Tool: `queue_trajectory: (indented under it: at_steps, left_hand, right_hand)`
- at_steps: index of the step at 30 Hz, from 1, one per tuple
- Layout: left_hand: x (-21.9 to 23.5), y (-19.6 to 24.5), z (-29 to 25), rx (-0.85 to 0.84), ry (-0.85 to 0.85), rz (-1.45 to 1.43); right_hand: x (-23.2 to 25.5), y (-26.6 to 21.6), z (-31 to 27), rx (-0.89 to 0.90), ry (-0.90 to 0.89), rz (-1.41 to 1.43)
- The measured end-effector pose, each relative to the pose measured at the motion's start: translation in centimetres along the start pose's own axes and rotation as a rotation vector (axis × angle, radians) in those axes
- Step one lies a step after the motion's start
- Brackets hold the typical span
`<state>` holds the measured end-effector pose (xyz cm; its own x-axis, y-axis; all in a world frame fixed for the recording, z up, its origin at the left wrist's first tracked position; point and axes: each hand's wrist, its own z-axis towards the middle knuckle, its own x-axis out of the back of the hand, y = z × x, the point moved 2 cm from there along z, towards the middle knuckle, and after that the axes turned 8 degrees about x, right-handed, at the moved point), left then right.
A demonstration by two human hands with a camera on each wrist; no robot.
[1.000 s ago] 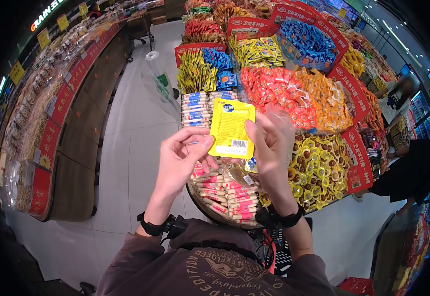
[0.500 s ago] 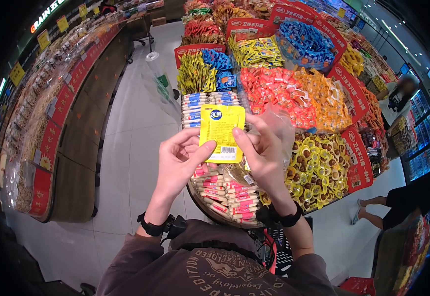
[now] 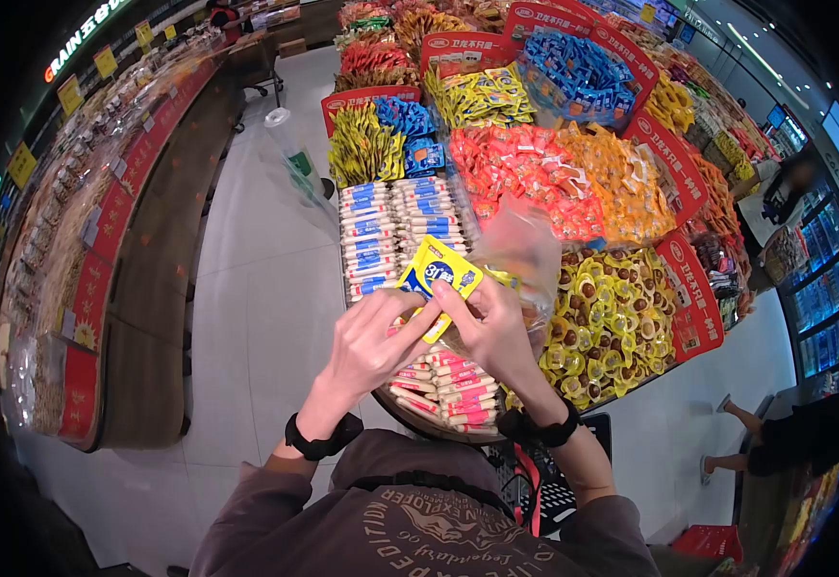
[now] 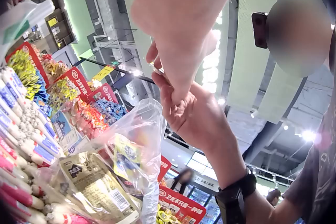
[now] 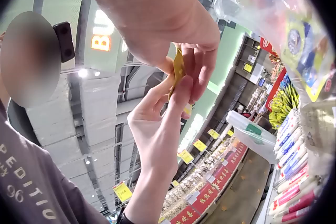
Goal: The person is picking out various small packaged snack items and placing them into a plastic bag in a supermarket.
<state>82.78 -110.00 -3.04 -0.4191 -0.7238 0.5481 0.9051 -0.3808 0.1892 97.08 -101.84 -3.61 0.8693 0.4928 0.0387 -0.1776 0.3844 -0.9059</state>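
A small yellow and blue packet (image 3: 443, 279) is tilted between both hands in the head view. My left hand (image 3: 371, 338) pinches its lower left part, and my right hand (image 3: 491, 322) pinches its lower right edge, fingertips close together. The right wrist view shows the packet (image 5: 179, 70) edge-on, with my left hand (image 5: 160, 132) below it and my right hand (image 5: 157, 19) above. A clear plastic bag (image 3: 527, 252) hangs beside my right hand; what holds it is hidden. Inside the bag, the left wrist view shows a gold packet (image 4: 94, 187) and a yellow packet (image 4: 126, 155).
Below the hands, a snack display holds white-wrapped sticks (image 3: 366, 236), red packets (image 3: 525, 183), orange packets (image 3: 621, 192) and yellow cups (image 3: 612, 322). A long counter (image 3: 140, 317) stands left across the aisle. A person in dark clothing (image 3: 809, 433) is at the right.
The packet has moved down and tilted, and now shows a face with a larger blue area instead of the barcode. Both hands have lowered and drawn closer together. The head view has shifted slightly.
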Motion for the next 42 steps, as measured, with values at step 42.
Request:
queue_trajectory:
  at_steps: [42]
  left_hand:
    - [-8.0,1.9,10.7,0.326,-0.167,-0.240]
  right_hand:
    - [17.5,2.9,7.0,0.040,-0.459,-0.265]
